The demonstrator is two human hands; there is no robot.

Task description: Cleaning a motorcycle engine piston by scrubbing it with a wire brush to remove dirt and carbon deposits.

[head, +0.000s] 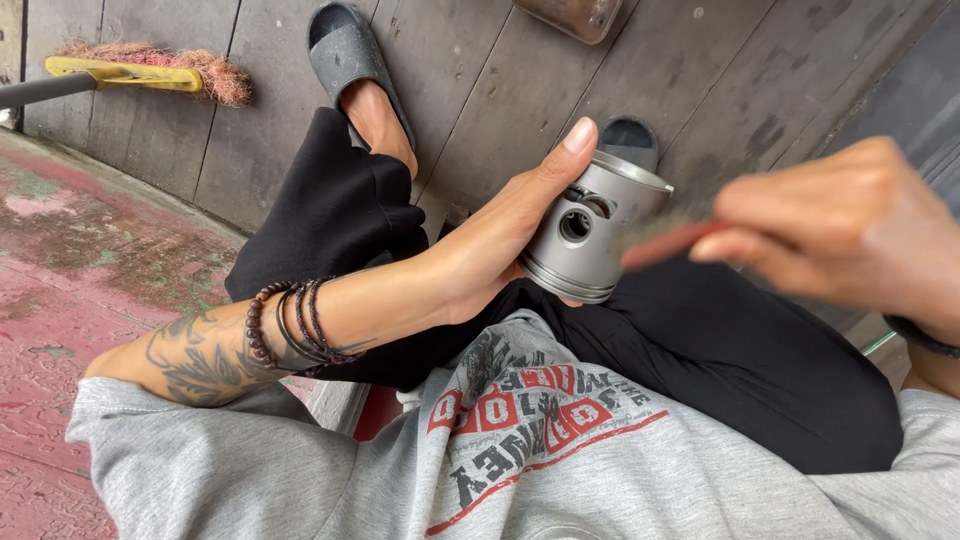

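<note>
My left hand [500,235] grips a grey metal piston [590,235], thumb lying along its top edge, the side pin hole facing me. My right hand [850,225] holds a thin red-handled brush [665,240], blurred with motion, its tip against the piston's side. Both hands hover above my lap, over black trousers [720,350]. Beaded bracelets circle my left wrist [295,325].
A dark slipper [345,50] is on my foot on the grey wooden floorboards [480,70]. A yellow-handled broom [140,72] lies at the upper left. A brown container [570,15] stands at the top edge. Worn red-painted concrete [70,260] lies to the left.
</note>
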